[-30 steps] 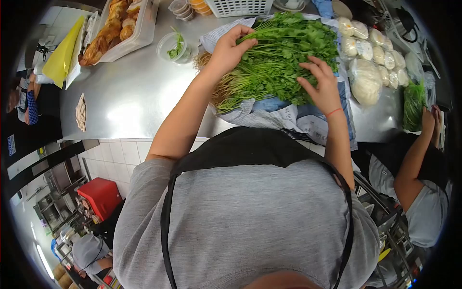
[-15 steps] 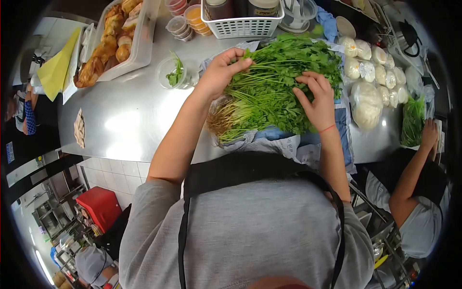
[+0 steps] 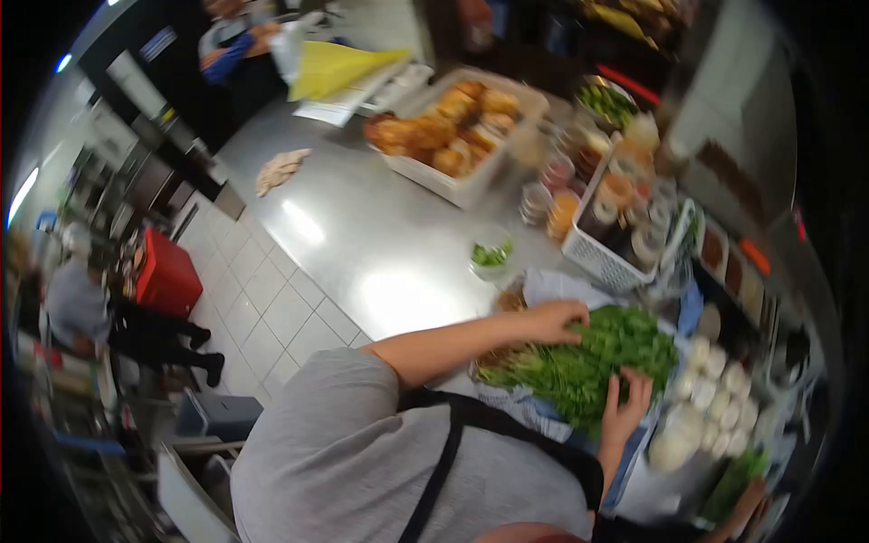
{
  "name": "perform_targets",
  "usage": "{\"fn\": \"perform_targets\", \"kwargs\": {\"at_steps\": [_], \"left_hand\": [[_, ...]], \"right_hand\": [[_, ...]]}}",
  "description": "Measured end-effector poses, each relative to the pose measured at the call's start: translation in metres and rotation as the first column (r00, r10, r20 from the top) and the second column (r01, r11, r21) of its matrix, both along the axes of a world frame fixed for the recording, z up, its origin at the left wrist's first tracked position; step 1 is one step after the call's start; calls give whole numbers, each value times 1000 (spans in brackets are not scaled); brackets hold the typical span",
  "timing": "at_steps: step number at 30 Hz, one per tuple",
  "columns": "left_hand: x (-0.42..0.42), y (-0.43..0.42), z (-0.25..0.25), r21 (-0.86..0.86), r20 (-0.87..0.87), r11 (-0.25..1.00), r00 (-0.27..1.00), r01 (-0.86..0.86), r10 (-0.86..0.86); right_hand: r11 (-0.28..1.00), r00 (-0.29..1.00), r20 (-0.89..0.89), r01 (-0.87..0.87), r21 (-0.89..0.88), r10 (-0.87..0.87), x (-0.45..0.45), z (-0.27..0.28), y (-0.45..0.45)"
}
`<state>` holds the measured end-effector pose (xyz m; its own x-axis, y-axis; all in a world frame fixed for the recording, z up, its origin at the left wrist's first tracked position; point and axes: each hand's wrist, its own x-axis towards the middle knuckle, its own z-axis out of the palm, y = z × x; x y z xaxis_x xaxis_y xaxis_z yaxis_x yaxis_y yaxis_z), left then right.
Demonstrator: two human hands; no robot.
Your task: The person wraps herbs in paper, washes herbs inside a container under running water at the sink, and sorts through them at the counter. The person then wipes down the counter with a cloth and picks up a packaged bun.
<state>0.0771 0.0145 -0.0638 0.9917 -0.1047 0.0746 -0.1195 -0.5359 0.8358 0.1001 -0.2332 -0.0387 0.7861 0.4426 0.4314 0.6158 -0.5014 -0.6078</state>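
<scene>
A heap of green coriander [image 3: 593, 380], leafy tops to the right and pale stems with brownish roots to the left, lies on cloth and printed wrapping on the steel counter. My left hand [image 3: 554, 322] reaches over the stems at the heap's far side, its fingers bent round some of the greens, slightly blurred. My right hand [image 3: 626, 403] rests on the leaves at the near right, fingers apart and holding nothing visible. Beyond the heap stands a small clear tub [image 3: 490, 257] with a few green leaves in it.
A white bin of roasted-looking brown food [image 3: 462, 190] stands on the counter [image 3: 335, 226]. Sauce cups [image 3: 563, 214] and a white basket of jars [image 3: 602, 261] are at the back. Wrapped white bundles [image 3: 711, 398] lie right, near another person's hand [image 3: 747, 507]. A crumpled cloth [image 3: 282, 170] lies far left.
The view has swung to the left and tilted, showing more floor and a person standing at far left. Both my hands remain at the coriander.
</scene>
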Motion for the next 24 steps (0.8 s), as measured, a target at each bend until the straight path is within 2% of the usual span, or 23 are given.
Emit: {"fn": "perform_targets", "kwargs": {"at_steps": [1,3,4,7,9,11,14,17,19,21,22,24], "left_hand": [[-7,-5,12,0,-81,1000,996,26,-25],[-10,-11,17,212,-79,975,995,72,-56],[-13,-15,10,353,38,935,998,31,-47],[-15,-20,7,423,93,905,996,-50,12],[-17,-23,9,397,129,913,991,-91,43],[-17,-24,10,292,171,937,974,-193,147],[-17,-23,13,179,162,971,978,-158,129],[-12,-23,-3,185,257,966,958,-180,129],[-15,-21,-4,229,359,968,933,-106,18],[-15,-21,1,317,279,945,960,-76,-17],[-14,-20,-7,324,314,941,949,-100,-7],[-22,-27,14,359,230,915,968,-183,103]], "right_hand": [[1000,1000,4,-13,2,13,-4,1,-2],[1000,1000,1,-21,7,21,-5,-6,-5],[1000,1000,3,-24,8,24,-9,-6,-9],[1000,1000,27,-5,2,5,-20,6,-16],[999,998,50,-31,30,30,-24,7,-17],[999,998,48,-32,27,30,-30,9,-18],[1000,998,58,-26,-8,26,-40,11,-25],[998,998,58,-39,57,35,-42,2,-30],[998,995,87,-44,33,41,-44,-1,-34],[1000,998,60,-10,12,9,-48,1,-39],[1000,998,58,28,-2,-27,-49,0,-41],[997,996,30,80,-25,-79,-55,3,-46]]}}
